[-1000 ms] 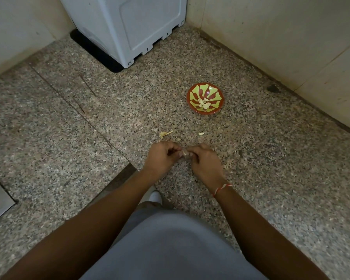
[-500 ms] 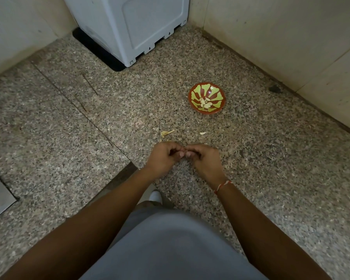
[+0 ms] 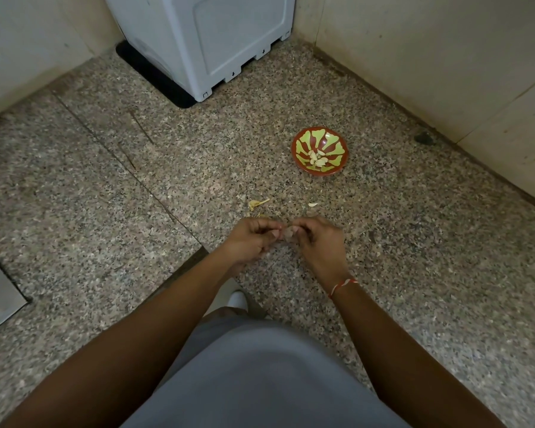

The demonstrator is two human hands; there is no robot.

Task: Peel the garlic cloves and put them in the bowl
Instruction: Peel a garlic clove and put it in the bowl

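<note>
- Head view: two hands are out in front, close together, fingertips almost touching.
- The left hand (image 3: 250, 239) has its fingers curled in and pinches a small garlic clove (image 3: 288, 233).
- The right hand (image 3: 318, 242) pinches the same clove from the other side, fingers curled. The clove sits between the two hands and is a bit blurry.
- One bowl (image 3: 337, 143) sits on the floor, past the right hand and well apart from it. It is red with green shapes.
- Inside the bowl lie some peeled cloves (image 3: 316, 158), about six. They are too small to count for sure.
- Three bits of garlic skin lie on the floor just past the hands: a big yellow bit (image 3: 257, 203), a tiny bit (image 3: 241, 197) and a small white bit (image 3: 312, 204).
- One red and white thread (image 3: 342, 285) goes round the right wrist.
- The floor (image 3: 105, 211) is speckled stone with dark lines between slabs.
- One white machine (image 3: 217, 41) stands far past the left hand, in the corner.
- Pale walls (image 3: 430, 57) meet behind it.
</note>
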